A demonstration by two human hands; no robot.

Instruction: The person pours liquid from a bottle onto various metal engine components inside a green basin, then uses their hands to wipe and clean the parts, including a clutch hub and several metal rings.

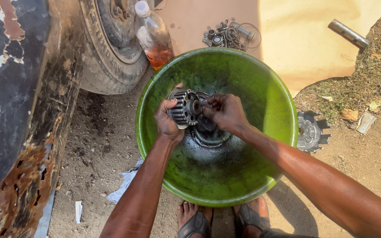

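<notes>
Both forearms reached down into the round green plastic basin. The left hand was wrapped around the rim of a ribbed, dark grey metal hub, held over the basin's oily bottom with its axis roughly level, open face toward the right hand. That hand's fingers seemed pinched at its centre, though grime blurred this. A clear plastic bottle of amber liquid leaned against the tyre.
</notes>
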